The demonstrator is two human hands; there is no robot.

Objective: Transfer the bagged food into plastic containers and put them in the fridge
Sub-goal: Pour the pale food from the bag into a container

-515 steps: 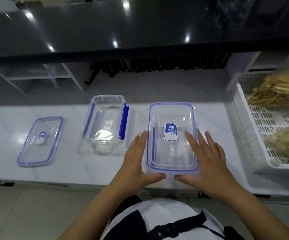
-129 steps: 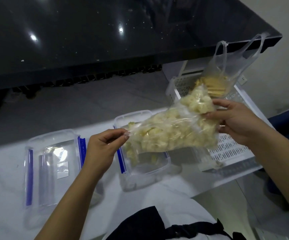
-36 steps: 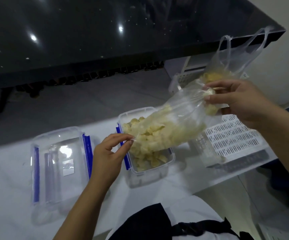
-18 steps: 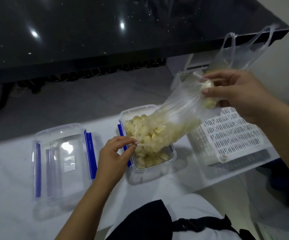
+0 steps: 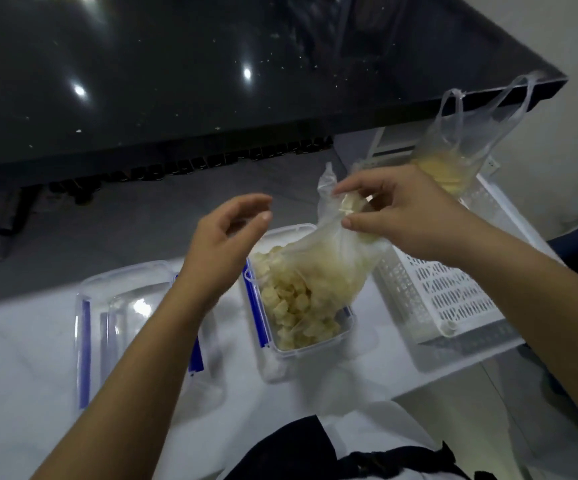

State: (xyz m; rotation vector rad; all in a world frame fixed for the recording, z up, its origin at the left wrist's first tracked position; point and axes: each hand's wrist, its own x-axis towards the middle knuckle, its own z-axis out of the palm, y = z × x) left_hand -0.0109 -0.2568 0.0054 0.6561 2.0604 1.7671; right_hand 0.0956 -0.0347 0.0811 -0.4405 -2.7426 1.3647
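Right hand [image 5: 405,216] pinches the bag [image 5: 329,258] high so pieces drop into the container [image 5: 301,344] below; left hand [image 5: 225,244] hovers beside, loosely curled, holding nothing.

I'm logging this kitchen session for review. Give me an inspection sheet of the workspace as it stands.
Surface: white counter.
Job's things: clear bag tipped, pale food pieces filling right container; left container holds no food.
Clutter: white basket with a second bag.
Grippers: right hand pinches the bag's raised end; left hand holds nothing.
Cables: nothing seen.
Surroundings: dark glossy top behind.
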